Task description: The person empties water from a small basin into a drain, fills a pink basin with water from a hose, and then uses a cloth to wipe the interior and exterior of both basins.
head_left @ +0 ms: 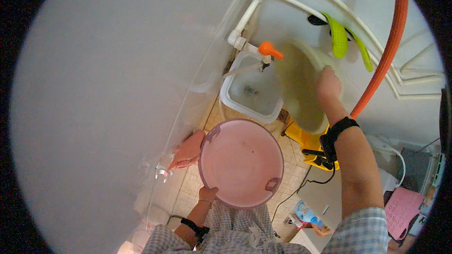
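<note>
My left hand (208, 194) is closed on the near left rim of a round pink basin (240, 157), with its thumb over the edge. The basin faces up in front of my body, and only a few dark specks show inside it. At arm's length to the right, my right hand (328, 84) grips the rim of a pale yellow-green basin (303, 89). That basin is tipped up on its side and blurred. It stands beside a white square tub (226, 95), under a tap with an orange handle (270, 50).
White pipes (325, 11) run along the far wall, with lime-green slippers (338, 37) tucked behind them. An orange hose (388, 51) hangs on the right. Below the tipped basin is a yellow plastic object (295, 134). A pink cloth (189, 150) hangs at the left wall.
</note>
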The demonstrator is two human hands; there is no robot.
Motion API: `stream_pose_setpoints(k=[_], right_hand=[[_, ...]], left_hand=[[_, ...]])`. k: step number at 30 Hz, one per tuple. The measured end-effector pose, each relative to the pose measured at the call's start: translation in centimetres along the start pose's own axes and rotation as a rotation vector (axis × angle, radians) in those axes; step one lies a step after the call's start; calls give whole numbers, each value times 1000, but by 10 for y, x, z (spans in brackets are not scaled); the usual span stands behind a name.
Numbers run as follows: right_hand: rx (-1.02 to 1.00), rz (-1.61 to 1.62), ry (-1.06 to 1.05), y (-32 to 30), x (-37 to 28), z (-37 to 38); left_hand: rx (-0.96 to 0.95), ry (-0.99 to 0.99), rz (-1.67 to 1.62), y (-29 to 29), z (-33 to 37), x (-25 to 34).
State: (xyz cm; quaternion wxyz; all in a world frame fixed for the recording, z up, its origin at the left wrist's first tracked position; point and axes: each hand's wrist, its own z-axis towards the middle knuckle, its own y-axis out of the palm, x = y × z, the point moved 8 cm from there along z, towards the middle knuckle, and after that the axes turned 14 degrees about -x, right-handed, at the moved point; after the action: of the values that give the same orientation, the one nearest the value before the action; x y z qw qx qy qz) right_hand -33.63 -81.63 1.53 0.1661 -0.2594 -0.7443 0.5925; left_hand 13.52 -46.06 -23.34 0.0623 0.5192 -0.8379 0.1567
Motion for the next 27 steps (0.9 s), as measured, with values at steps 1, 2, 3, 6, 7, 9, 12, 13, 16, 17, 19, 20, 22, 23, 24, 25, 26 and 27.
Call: stream_pose_setpoints(k=[1,2,3,6,7,9,12,13,16,17,19,20,22,23,24,25,26,27], right_hand=[[-6,13,11,-2,0,-4],[-21,-7,-10,-7,0,-8],[-34,-27,-30,-14,0,-16],[-16,-48,-149,-22,-11,-42],[1,-55,-193,-23,-14,-50],[15,-82,-185,-26,2,-63],[-30,-3,-138,-39,7,-95],[-58,39,-111,-42,13,-107],[-6,141,-121,-50,48,-139],[12,178,-108,-49,64,-153],[46,262,-84,-42,92,-186],[41,307,-83,-35,102,-204],[50,344,-67,-32,122,-245],[48,351,-51,-28,134,-265],[26,364,-50,-22,145,-283],[7,381,-55,-17,155,-300],[-19,405,-59,-11,164,-316],[-64,393,-22,-4,173,-331]], left_hand=[[26,27,37,-2,-2,4],[17,57,11,0,0,3],[6,89,-15,2,6,0],[-9,96,-148,-4,23,-20],[-20,83,-203,-6,26,-26],[-51,-5,-168,8,-2,7],[-78,-81,-95,-5,-26,29],[-89,-99,-65,-10,-30,27],[-118,-111,-162,-3,-5,16],[-108,-84,-140,-1,2,13],[-78,-31,-95,0,15,5],[-59,-12,-113,-3,20,-2],[-50,39,-161,3,30,-10],[-48,9,-158,5,25,-10],[-46,-21,-155,8,20,-11],[-39,-48,-157,8,15,-11],[-65,-52,-87,6,18,-15],[-93,-58,-17,3,25,-21]])
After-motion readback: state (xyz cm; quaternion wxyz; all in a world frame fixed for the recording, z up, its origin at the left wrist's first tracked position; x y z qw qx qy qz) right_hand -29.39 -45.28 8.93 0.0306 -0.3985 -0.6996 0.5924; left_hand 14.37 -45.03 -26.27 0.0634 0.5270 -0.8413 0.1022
